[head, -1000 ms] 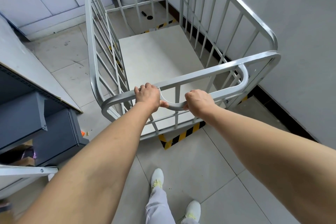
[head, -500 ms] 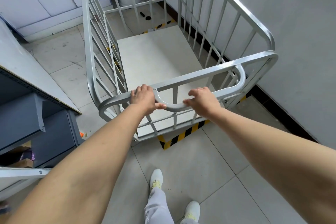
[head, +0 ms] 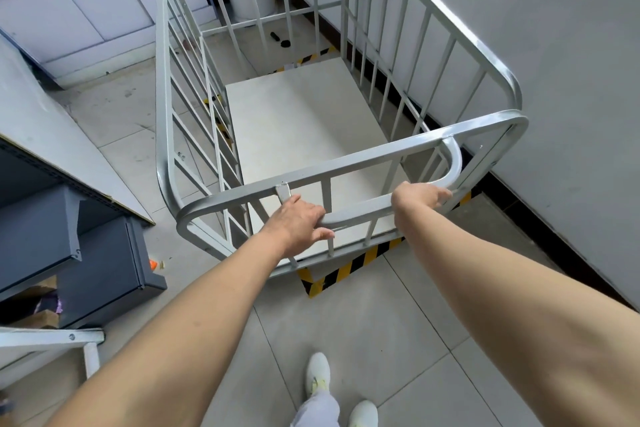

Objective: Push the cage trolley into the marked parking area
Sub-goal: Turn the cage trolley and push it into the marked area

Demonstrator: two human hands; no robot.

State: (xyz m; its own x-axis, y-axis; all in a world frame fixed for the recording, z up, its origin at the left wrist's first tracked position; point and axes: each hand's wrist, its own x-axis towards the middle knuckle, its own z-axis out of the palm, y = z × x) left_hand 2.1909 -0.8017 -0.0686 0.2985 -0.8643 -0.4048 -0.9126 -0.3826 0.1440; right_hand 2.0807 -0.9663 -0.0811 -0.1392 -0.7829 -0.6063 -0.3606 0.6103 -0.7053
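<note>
The silver cage trolley (head: 346, 163) with barred sides and a white floor panel stands along the right wall. Yellow-black floor tape (head: 332, 276) marks the parking area; its near corner shows under the trolley's near end, and more tape (head: 313, 57) lies at the far end. My left hand (head: 299, 224) is wrapped over the looped handle bar (head: 360, 217) near its left end. My right hand (head: 420, 194) holds the same bar toward its right curve, fingers stretched along it.
The grey wall (head: 571, 97) with a black skirting runs close on the right. A dark grey shelf unit (head: 86, 253) juts in at the left, with a small orange bit (head: 153, 264) on the floor beside it. White cabinets (head: 79, 17) stand at the back left.
Both hands have slid right along the handle, the right one out to the loop's curve. The trolley has barely shifted over the tape.
</note>
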